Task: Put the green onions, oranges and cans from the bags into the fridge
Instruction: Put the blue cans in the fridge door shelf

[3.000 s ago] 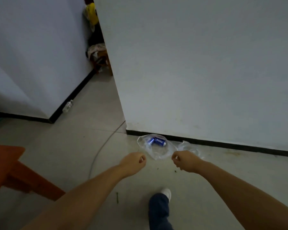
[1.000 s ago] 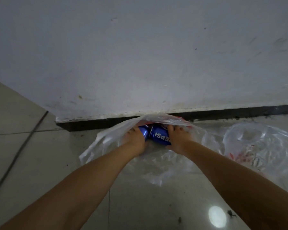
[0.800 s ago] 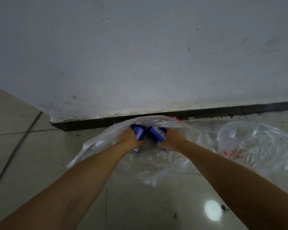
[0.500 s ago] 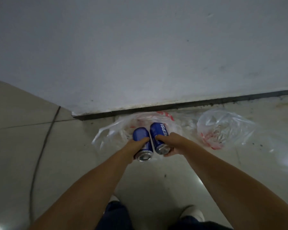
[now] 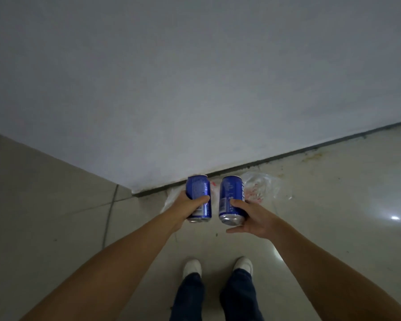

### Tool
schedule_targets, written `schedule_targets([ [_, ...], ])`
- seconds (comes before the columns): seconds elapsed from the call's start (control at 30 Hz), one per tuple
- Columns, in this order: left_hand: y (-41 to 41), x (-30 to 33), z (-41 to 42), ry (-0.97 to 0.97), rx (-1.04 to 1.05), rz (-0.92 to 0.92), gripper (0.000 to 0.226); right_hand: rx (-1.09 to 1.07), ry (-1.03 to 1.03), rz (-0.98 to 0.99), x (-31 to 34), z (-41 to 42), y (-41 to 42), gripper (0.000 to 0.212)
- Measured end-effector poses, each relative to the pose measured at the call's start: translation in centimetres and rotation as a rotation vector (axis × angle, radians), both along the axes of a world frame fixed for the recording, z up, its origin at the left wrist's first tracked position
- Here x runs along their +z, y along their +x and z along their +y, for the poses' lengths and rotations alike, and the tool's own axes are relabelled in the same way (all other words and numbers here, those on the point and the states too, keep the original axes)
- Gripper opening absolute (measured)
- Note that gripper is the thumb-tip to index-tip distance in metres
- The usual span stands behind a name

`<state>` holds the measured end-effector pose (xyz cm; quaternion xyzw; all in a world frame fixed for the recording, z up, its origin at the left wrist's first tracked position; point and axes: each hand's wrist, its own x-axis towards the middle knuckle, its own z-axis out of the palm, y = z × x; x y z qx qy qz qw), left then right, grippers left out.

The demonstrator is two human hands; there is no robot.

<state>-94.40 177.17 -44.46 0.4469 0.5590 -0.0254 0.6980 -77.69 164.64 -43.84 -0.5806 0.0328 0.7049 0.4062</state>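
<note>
Step in hand, by my read: carry both cans to the fridge. Fridge not in view, so it calls for a turn away from the wall (image 5: 195, 77) first. To do it well: keep each can wrapped around the middle, arms steady, cans kept from knocking together. Watch feet near the bags on the floor, thin plastic could slip underfoot. Opening the fridge door will need a free hand, so likely tuck one can against the other or set one down first.

Left hand (image 5: 185, 210) grips the left can (image 5: 198, 195) around its lower half, fingers curled round the front, thumb side hidden. Right hand (image 5: 252, 217) holds the right can (image 5: 231, 198) from the side and below, thumb across the front, fingers partly behind; looser-looking hold than the left.

Both cans are blue with white print, part of a white logo readable on the right one, silver rims facing the camera. Held out front at arm's length, just beside each other, small gap between, tilted away from the camera. No dents visible.

Clear plastic bags (image 5: 262, 186) with red print lie crumpled on the tile floor (image 5: 333, 205) at the base of the wall, beyond the cans. Contents cannot be told. White shoes (image 5: 191, 267) below.
</note>
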Motion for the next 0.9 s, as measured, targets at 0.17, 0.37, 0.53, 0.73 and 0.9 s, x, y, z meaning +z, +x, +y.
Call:
schedule_targets([
  [0.17,4.7,10.8,-0.2,0.174,-0.253,-0.073,0.088,-0.188,0.116,-0.209,10.7,-4.0,2.4,0.042],
  [0.37,13.9,18.7,-5.0,0.3,-0.571,-0.224,0.06,-0.651,0.255,-0.28,18.4,-14.9,5.6,0.05],
  [0.53,22.2,22.6,-16.9,0.304,-0.856,-0.368,0.063,-0.978,0.339,-0.402,24.1,-29.2,4.7,0.051],
  [0.73,26.1,27.3,-38.6,0.227,-1.173,-0.553,0.066,-1.317,0.261,-0.64,30.0,-47.3,-0.5,0.05],
  [0.9,24.5,29.8,-57.6,0.13,-1.427,-0.658,0.062,-1.614,0.045,-0.828,31.1,-64.1,-6.9,0.044],
])
